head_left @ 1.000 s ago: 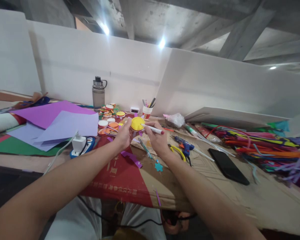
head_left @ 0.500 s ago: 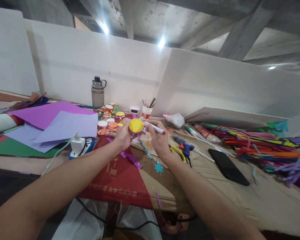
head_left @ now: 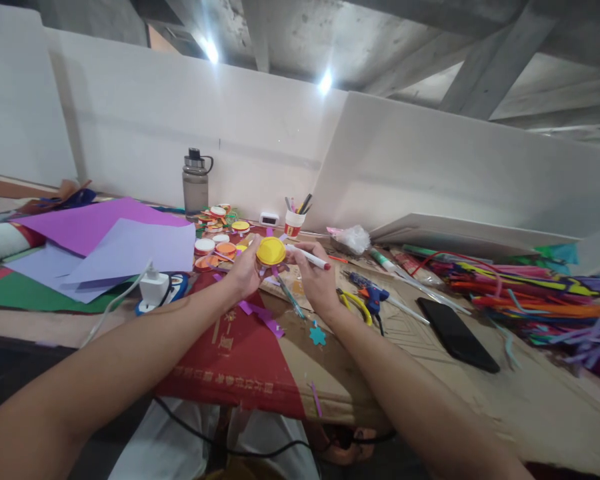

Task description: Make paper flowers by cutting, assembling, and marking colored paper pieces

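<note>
My left hand (head_left: 245, 273) holds a round yellow paper disc (head_left: 271, 251) with purple paper strips sticking out around its rim, lifted just above the cardboard-covered table (head_left: 430, 373). My right hand (head_left: 316, 280) grips a white marker with a red cap (head_left: 308, 256), its tip end touching the disc's right edge. Loose purple paper strips (head_left: 263, 315) and a small teal paper star (head_left: 317, 335) lie on the cardboard just below my hands.
Purple and lilac paper sheets (head_left: 115, 243) lie left, with a white charger on a power strip (head_left: 156, 289). A water bottle (head_left: 193, 183), finished paper discs (head_left: 219, 237) and a pen cup (head_left: 293, 222) stand behind. A blue glue gun (head_left: 371, 292), black phone (head_left: 456, 332) and pipe cleaners (head_left: 530, 293) lie right.
The yellow disc has turned in my left hand, from tilted to facing me more flatly. Both hands stayed in nearly the same place; the view drifted slightly.
</note>
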`<state>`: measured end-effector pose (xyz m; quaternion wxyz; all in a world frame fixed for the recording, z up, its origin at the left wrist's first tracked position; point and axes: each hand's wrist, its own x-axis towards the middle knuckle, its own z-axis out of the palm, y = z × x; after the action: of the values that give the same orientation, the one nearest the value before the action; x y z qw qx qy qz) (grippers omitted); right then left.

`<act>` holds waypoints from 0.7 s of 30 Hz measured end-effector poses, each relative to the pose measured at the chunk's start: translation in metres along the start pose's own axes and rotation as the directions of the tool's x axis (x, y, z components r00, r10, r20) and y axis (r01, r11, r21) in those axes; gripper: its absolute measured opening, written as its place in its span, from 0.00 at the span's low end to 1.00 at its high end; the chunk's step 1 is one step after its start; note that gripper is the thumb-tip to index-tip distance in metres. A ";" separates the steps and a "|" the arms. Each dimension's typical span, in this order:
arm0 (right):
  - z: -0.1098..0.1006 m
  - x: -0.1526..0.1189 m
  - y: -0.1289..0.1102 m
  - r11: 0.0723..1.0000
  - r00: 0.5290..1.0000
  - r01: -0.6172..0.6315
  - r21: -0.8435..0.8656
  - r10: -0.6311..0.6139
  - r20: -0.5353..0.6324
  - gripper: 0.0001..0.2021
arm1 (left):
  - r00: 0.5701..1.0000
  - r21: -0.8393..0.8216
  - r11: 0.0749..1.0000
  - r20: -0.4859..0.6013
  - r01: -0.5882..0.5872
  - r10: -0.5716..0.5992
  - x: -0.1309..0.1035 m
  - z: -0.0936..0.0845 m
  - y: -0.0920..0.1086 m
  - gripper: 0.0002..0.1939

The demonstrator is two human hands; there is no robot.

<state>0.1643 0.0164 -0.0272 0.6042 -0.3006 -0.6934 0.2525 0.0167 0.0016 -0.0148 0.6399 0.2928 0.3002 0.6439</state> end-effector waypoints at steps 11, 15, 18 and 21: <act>-0.003 0.004 0.005 0.999 0.998 0.016 -0.030 -0.014 0.053 0.10 | 0.999 0.000 1.000 -0.048 0.007 -0.007 0.003 0.000 0.000 0.16; -0.004 0.004 0.004 0.999 0.998 0.000 -0.038 0.002 0.063 0.10 | 0.998 -0.005 1.000 -0.059 -0.011 0.011 0.007 -0.002 -0.004 0.16; -0.006 0.005 0.003 0.996 0.999 0.014 -0.083 -0.011 0.040 0.09 | 0.997 -0.005 0.999 -0.059 -0.040 0.040 0.007 -0.002 -0.004 0.15; -0.006 0.004 0.000 0.995 0.999 0.032 -0.093 -0.028 0.041 0.10 | 0.998 -0.007 0.999 -0.044 -0.051 0.051 0.006 0.000 -0.002 0.16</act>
<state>0.1701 0.0192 -0.0238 0.5792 -0.3130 -0.7209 0.2166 0.0182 0.0079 -0.0165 0.6178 0.2833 0.3040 0.6676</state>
